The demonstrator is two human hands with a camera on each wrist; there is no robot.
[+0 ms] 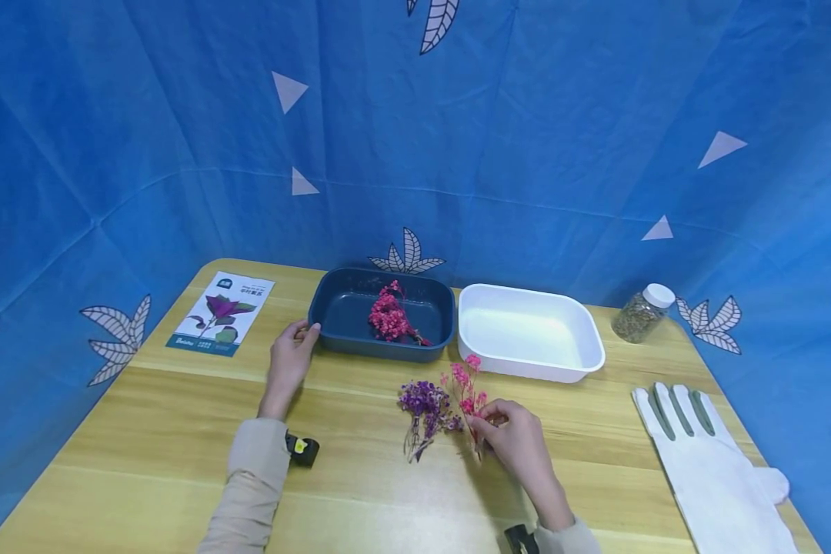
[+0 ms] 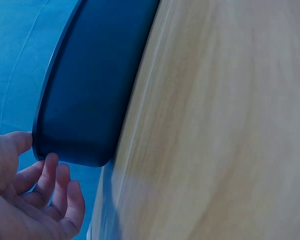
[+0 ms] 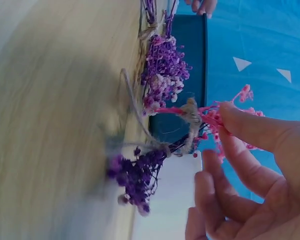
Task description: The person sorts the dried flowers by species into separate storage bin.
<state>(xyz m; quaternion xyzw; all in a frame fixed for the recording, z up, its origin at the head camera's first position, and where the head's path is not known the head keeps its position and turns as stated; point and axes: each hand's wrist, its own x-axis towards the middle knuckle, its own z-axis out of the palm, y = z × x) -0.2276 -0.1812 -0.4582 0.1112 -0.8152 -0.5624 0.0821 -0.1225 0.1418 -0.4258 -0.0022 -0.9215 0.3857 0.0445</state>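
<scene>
My left hand [image 1: 293, 358] holds the left front corner of a dark blue tray [image 1: 381, 350]. In the left wrist view its thumb is at the rim and the fingertips lie along the outer wall. A bunch of pink dried flowers [image 1: 389, 315] lies inside that tray. My right hand [image 1: 515, 438] pinches a second bunch of pink dried flowers [image 1: 465, 385] between thumb and index finger, above the wooden table. Twine [image 3: 191, 117] wraps its stems. Beside it is a bunch of purple dried flowers [image 1: 424, 400]; in the right wrist view a darker purple bunch [image 3: 140, 175] hangs close below the twine.
A white tray [image 1: 526, 369] stands right of the dark one. Behind it at the right is a jar with a white lid [image 1: 642, 314]. White and green gloves [image 1: 713, 477] lie at the right edge, a seed packet [image 1: 221, 313] at the left. Blue cloth [image 1: 415, 154] hangs behind the table.
</scene>
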